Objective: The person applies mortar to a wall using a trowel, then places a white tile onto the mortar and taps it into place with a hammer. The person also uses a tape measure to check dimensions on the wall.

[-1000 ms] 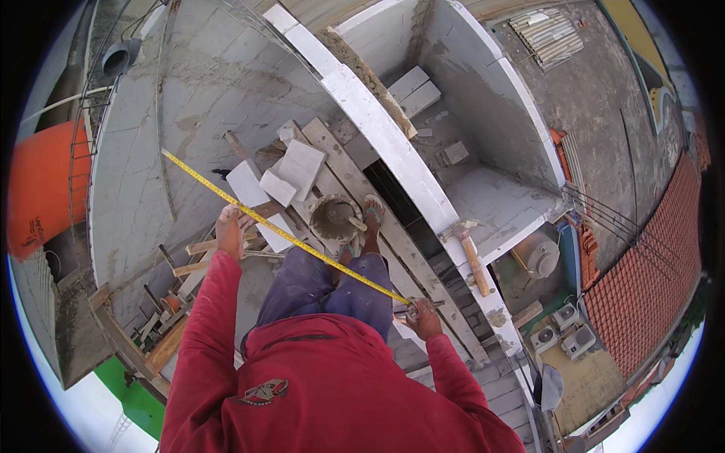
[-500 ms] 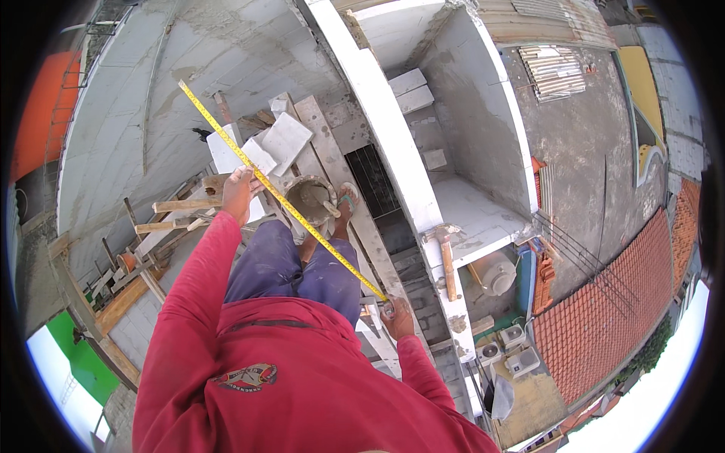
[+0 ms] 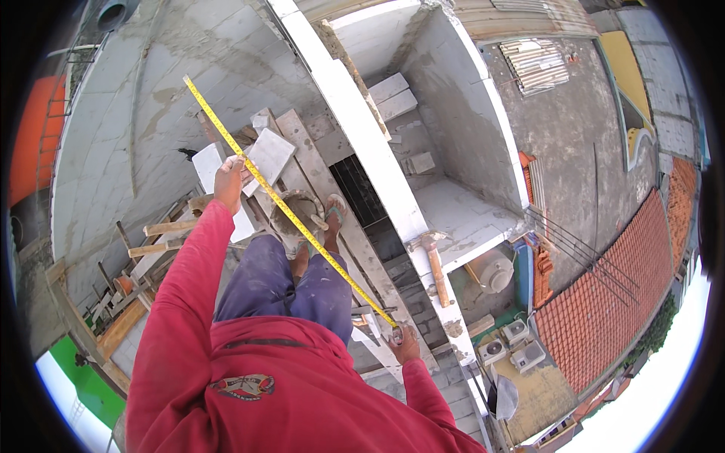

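Note:
A yellow tape measure is drawn out in a long slant across my body, from the upper left to the lower right. My left hand pinches its blade partway along, and the free end sticks out beyond my fingers toward the grey block wall. At the lower right my right hand is closed around the tape's case, which my fingers mostly hide. Below the blade, a bucket of grey mortar stands by my feet. White blocks lie on the planks near my left hand.
I stand on wooden scaffold planks beside a white block wall top. A hammer lies on that wall. An opening with dark bars drops between planks and wall. Loose timber juts out at left. Tiled roofs lie far below.
My right hand has moved a little down and to the right with the case, so more blade shows between my hands. The left hand has shifted slightly left and up; the view has turned slightly.

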`<state>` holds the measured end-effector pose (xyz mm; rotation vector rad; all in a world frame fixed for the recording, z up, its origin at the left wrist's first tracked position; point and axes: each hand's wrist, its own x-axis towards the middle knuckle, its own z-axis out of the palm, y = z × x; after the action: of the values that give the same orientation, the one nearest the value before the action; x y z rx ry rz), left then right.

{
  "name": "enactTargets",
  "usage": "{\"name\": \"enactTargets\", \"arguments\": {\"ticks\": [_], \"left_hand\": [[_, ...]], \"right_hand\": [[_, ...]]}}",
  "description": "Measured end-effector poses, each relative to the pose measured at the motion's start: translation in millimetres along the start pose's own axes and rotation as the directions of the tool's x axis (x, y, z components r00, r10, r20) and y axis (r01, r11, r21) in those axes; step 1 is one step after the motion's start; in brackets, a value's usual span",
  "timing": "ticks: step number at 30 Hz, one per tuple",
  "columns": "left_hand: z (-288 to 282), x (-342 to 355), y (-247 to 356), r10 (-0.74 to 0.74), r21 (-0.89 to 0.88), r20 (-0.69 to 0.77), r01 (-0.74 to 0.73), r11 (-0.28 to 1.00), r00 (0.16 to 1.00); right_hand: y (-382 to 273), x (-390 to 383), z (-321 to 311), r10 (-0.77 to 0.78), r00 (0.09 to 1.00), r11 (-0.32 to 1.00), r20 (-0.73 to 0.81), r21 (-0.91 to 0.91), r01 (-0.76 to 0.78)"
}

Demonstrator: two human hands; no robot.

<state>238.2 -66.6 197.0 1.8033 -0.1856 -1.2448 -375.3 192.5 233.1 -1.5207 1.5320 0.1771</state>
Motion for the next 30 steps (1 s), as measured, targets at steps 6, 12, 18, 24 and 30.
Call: {"name": "enactTargets", "arguments": {"ticks": [6, 12, 18, 24, 30], "left_hand": [[49, 22, 4, -0.016, -0.103, 0.068, 0.023, 0.994, 0.998], [129, 12, -21, -0.1, -0.161, 0.163, 0.126, 0.979, 0.982], [168, 27, -49, -0.098, -0.172, 0.176, 0.128, 0.977, 0.98], [183, 69, -56, -0.107, -0.167, 0.189, 0.14, 0.976, 0.976], [194, 120, -63, -0.066, -0.13, 0.115, 0.081, 0.988, 0.991]], "right_hand": [[-2, -31, -26, 0.163, 0.986, 0.98, -0.03, -0.107, -0.165], [-26, -9, -26, 0.217, 0.973, 0.975, -0.078, -0.036, -0.221], [-50, 38, -17, 0.094, 0.974, 0.985, -0.206, -0.125, -0.121], [-72, 103, 8, 0.156, 0.954, 0.964, -0.254, -0.173, -0.203], [-96, 170, 26, 0.088, 0.939, 0.965, -0.332, -0.206, -0.163]]}}
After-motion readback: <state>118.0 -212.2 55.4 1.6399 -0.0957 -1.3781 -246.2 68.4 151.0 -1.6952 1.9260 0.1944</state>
